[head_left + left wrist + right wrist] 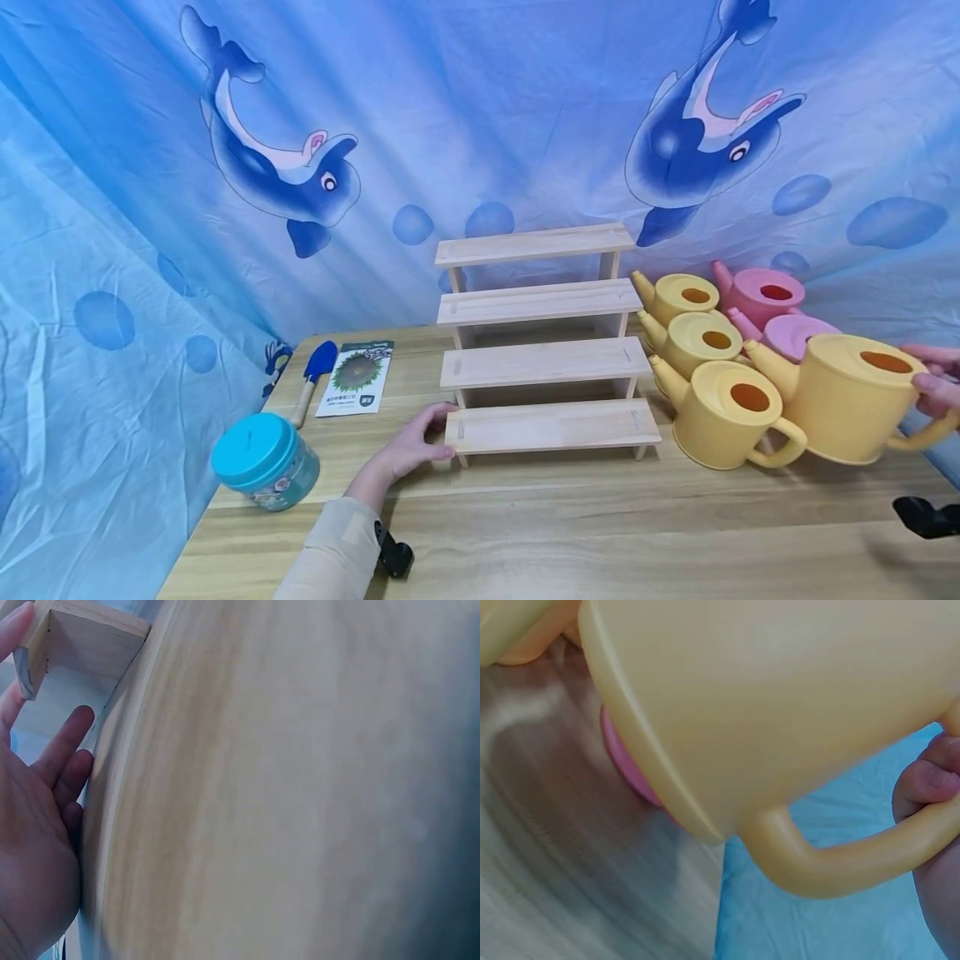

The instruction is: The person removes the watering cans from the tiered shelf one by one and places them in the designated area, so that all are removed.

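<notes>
A four-tier wooden step shelf (551, 425) stands mid-table. At the left end of its lowest tier, my left hand (408, 446) holds the board between thumb, at the front corner, and fingers, at the back corner. The left wrist view shows two fingers at the board end (34, 656) and the others extended below. On the far right, my right hand (937, 382) grips the handle of a yellow watering can (843, 404). This can is raised, its base above the tabletop in the right wrist view, where fingers curl round the handle (847, 866).
Several more watering cans stand right of the shelf: yellow ones (716, 417) in front and behind, pink (750, 292) and purple-pink (795, 333) ones beyond. To the left are a turquoise-lidded jar (258, 467), a blue trowel (321, 360) and a sunflower seed packet (360, 379). A dolphin-print curtain (487, 108) hangs behind.
</notes>
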Tool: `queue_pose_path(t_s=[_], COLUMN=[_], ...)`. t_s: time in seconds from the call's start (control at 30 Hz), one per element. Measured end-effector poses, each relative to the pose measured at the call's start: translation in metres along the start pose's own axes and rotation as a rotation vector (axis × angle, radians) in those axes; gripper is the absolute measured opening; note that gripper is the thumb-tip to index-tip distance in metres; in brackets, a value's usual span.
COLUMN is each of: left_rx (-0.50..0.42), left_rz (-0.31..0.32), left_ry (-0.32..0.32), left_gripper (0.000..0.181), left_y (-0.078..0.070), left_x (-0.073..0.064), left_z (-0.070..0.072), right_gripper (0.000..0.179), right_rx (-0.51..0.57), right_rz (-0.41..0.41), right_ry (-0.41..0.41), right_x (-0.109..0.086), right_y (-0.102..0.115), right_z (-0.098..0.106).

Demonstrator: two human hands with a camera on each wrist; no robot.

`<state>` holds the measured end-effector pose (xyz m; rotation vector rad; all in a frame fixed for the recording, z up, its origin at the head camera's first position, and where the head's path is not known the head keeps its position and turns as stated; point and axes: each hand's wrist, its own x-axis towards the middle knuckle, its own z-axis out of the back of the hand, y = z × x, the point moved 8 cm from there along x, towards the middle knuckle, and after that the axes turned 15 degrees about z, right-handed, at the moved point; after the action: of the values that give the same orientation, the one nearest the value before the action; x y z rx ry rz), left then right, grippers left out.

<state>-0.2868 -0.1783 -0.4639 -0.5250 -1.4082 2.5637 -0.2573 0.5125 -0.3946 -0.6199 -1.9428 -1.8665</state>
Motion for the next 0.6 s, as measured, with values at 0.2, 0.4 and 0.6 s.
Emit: queue_pose_path(t_s=[0.2, 0.4, 0.6], left_rx=[-0.009, 0.012, 0.018], left_rz=[0.012, 0.031, 0.046], left_ry=[0.017, 0.024, 0.022], left_gripper=[0.069, 0.070, 0.070], left_y=[-0.020, -0.029, -0.029], left_x=[-0.012, -0.018, -0.018], left_z=[0.000, 0.000, 0.000], right_gripper=[0.042, 0.042, 0.049], right_rx=[-0.053, -0.120, -0.369], right_rz=[0.018, -0.013, -0.018], right_ry=[0.021, 0.053, 0.068], right_x=[-0.012, -0.020, -0.030], right_y=[0.016, 0.002, -0.051], right_z=[-0.033, -0.037, 0.004])
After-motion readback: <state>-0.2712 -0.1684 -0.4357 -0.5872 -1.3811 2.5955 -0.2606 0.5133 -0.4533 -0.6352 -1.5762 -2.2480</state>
